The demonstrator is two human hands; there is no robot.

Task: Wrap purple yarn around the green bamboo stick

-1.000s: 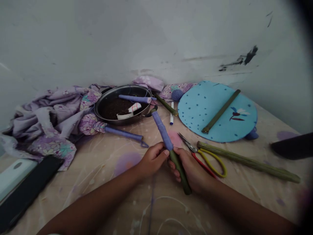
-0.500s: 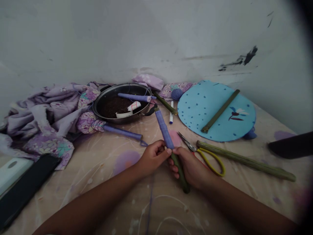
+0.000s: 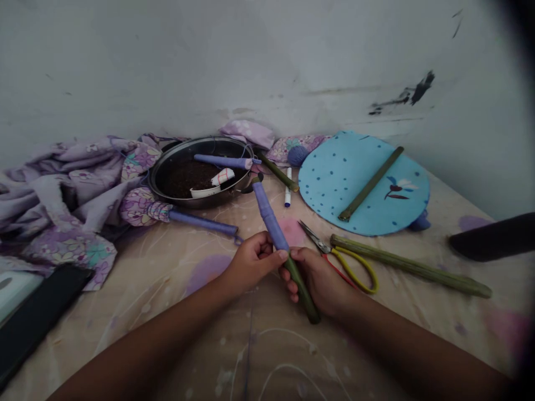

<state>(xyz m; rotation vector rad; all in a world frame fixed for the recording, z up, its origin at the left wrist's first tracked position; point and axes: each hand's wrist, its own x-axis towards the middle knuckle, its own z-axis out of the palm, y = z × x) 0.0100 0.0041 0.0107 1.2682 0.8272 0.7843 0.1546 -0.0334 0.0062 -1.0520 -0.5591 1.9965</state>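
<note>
Hands meet low at centre: the left hand (image 3: 251, 262) pinches the edge of the purple wrap, and the right hand (image 3: 320, 278) curls shut round the bare green end of the stick (image 3: 271, 223). The stick hangs tilted just above the table (image 3: 167, 312), far tip near the pan (image 3: 167, 186).

Risks, as I judge them: ease that pinch and the wrap slackens and unwinds; swing the tip and it knocks the pan's handle. The scissors (image 3: 338, 259) lie just beside the right hand, points bare, so a careless knuckle could get nicked.

Now the count, moving outward. Wrapped sticks, three: the held one, a second wrapped stick (image 3: 200, 221) on the table, and a third wrapped stick (image 3: 223, 161) in the pan. Bare ones, three: a long green stick (image 3: 409, 267) beside the scissors, a short green stick (image 3: 279, 174) by the marker (image 3: 287, 195), and another green stick (image 3: 370, 184) across the blue disc (image 3: 334, 189). Scissors, marker, pan and disc: one each. One ball of yarn (image 3: 297, 156) sits at the wall.
</note>
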